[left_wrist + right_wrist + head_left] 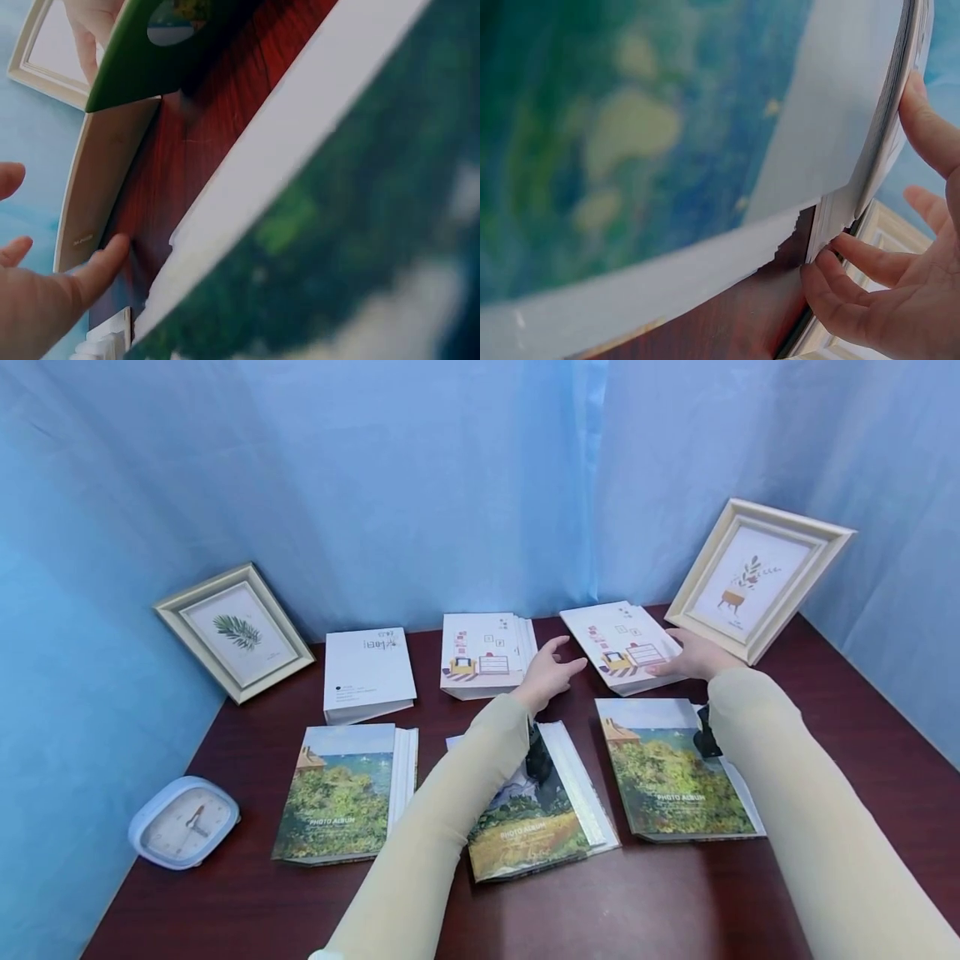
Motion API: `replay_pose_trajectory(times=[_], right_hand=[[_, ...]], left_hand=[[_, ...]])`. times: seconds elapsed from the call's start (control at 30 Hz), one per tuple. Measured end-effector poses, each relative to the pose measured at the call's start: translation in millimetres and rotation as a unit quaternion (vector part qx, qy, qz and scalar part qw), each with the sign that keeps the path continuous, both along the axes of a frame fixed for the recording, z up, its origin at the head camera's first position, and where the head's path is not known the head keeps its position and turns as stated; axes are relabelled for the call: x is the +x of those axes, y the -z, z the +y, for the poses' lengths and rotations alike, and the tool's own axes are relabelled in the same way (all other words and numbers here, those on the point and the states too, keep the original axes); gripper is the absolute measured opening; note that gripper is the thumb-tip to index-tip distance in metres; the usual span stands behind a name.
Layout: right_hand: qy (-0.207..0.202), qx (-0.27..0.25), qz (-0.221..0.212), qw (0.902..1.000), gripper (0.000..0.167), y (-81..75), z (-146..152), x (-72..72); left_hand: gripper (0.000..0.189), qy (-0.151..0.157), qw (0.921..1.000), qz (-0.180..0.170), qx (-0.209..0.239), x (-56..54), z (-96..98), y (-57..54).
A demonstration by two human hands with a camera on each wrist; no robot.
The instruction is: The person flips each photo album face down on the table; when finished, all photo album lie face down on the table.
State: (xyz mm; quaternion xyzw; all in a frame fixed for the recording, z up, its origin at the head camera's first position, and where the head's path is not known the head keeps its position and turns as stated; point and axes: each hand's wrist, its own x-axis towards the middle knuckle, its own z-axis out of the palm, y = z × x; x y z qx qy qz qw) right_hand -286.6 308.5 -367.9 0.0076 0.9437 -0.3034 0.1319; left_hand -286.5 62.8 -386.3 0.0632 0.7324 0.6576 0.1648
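Nearest you, mid. landscape album (525, 843) lies partly under your L sleeve (427, 843). Past it, your L hand (549, 675) is spread btwn mid. white album (483, 647) & rt. white album (611, 639), back row; your R hand (699, 657) pinches the latter's rt. edge, pic frame (753, 581) just beyond.

The left hand (45, 304) is seen at the lower left, its fingers spread just beside a pale book (94, 195). The right hand (91, 30) is partly hidden by a green cover with a round window (135, 67), and a pale frame (46, 86) is overlapped by it. Reddish wood (202, 142) is bordered by a blurred, white-edged painted cover (337, 217).
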Motion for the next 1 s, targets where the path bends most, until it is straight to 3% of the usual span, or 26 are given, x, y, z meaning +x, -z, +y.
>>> replay_pose_trajectory(times=[0.27, 0.53, 0.73, 1.0], right_hand=[[0.011, 0.017, -0.013, 0.9997, 0.088, -1.1, -2, 2.1], [0.007, 0.048, -0.02, 0.9986, 0.097, -5.8, -6, 3.8], [-0.008, 0.044, -0.032, 0.9985, 0.102, -4.4, -11, 2.4], [0.004, 0.02, -0.055, 0.9983, 0.109, -6.1, -28, 1.2]], left_hand=[[0.057, 0.014, 0.9998, 0.002, -0.016, -5.1, 9.8, 5.1], [0.057, 0.015, 0.9994, -0.018, 0.025, -6.4, 12.3, 6.2], [0.059, 0.022, 0.9992, -0.017, 0.028, -5.5, 12.4, 6.4], [0.057, -0.009, 0.9991, -0.021, 0.036, -4.8, 8.7, 9.1]])
